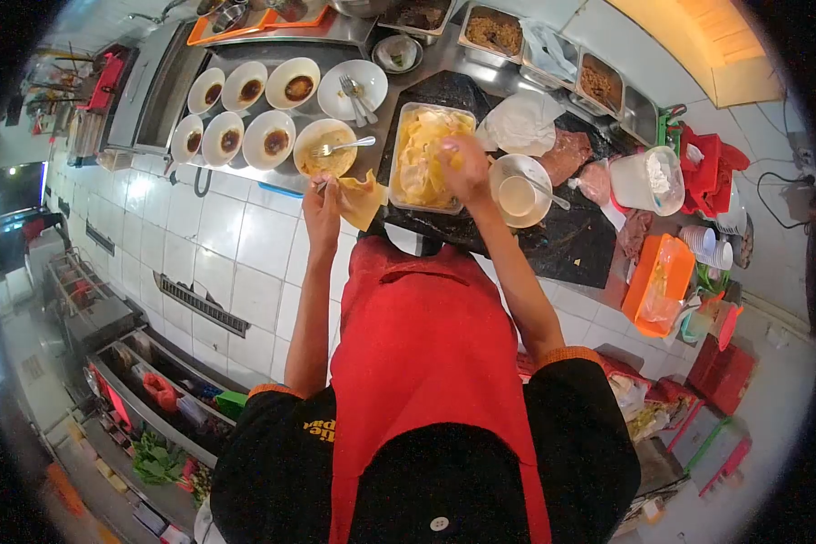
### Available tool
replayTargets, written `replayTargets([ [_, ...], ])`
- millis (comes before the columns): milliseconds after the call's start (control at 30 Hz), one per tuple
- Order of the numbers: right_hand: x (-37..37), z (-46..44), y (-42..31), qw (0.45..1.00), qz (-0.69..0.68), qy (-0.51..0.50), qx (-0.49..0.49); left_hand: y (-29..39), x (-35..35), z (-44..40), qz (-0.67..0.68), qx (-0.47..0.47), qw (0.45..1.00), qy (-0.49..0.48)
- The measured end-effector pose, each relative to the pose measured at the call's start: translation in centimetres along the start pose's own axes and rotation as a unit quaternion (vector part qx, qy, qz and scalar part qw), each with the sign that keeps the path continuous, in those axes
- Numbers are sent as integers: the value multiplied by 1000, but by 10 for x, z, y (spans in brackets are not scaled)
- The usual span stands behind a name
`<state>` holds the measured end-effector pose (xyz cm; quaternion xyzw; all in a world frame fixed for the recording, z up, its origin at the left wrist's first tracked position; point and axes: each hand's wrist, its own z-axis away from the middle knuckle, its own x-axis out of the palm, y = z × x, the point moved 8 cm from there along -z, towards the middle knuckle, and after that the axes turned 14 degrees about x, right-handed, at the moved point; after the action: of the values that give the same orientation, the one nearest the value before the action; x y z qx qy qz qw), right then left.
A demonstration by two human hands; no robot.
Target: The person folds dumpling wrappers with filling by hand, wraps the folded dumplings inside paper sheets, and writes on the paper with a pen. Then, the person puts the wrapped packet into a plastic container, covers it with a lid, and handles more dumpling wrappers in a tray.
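Note:
My left hand (323,201) is closed, its fingers pinching a thin yellow wonton wrapper (363,202) by the edge. Just beyond that hand sits a bowl of pale mixture (325,161), with a fork (349,145) resting across it. My right hand (465,170) is over the right side of a clear plastic container (394,186) filled with folded yellow wrappers (424,150). Motion smears its fingers, so I cannot make out whether they hold anything. Right of this hand stands a white bowl (519,166) with a smaller cup and a spoon inside.
Several white bowls (266,139) with dark sauce stand at the left, beside a plate with forks (334,89). Metal trays of minced food (492,34) line the back. Black plastic (571,249) covers the counter. Further right are a white tub (641,186) and an orange basket (644,304).

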<state>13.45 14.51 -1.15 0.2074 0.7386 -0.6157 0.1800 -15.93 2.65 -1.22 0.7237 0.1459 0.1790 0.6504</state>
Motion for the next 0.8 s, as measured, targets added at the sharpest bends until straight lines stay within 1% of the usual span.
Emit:
replayTargets([
  [67, 15, 15, -25, 994, 1, -26, -110, -2, 6, 4, 2, -11, 1000, -3],
  [133, 29, 17, -28, 993, 31, -26, -114, -6, 13, 6, 4, -22, 1000, -11],
  [200, 38, 17, -22, 995, 65, -28, -76, -7, 23, 8, 35, -22, 999, -31],
  [333, 30, 17, -26, 994, 51, -32, -87, 0, 45, 12, 52, -20, 997, -48],
  [400, 7, 22, -36, 993, -59, -33, -93, 0, 60, 17, 35, -45, 996, -74],
  [433, -4, 26, -45, 993, -61, -38, -94, 0, 64, 19, 33, -46, 996, -68],
  [467, -6, 26, -41, 981, -147, -124, 13, 0, 75, 19, 38, -46, 992, -107],
  [500, -1, 33, -34, 944, -227, -206, 121, 0, 86, 20, 43, -46, 987, -147],
  [533, -5, 38, -36, 943, -228, -211, 121, 0, 91, 19, 41, -47, 988, -142],
  [600, -4, 50, -39, 904, -275, -301, 127, -2, 112, 19, 90, -54, 978, -180],
  [633, -5, 53, -36, 906, -237, -322, 140, -4, 118, 19, 114, -73, 974, -180],
  [667, -9, 54, -35, 907, -235, -319, 140, -4, 119, 18, 116, -72, 973, -184],
  [733, -16, 55, -31, 882, -326, -288, 183, -18, 119, 23, 90, -173, 960, -200],
  [767, -18, 56, -32, 883, -325, -286, 183, -22, 121, 24, 91, -173, 960, -202],
  [800, -27, 54, -43, 905, -299, -267, 144, -27, 125, 28, 147, -209, 949, -185],
])
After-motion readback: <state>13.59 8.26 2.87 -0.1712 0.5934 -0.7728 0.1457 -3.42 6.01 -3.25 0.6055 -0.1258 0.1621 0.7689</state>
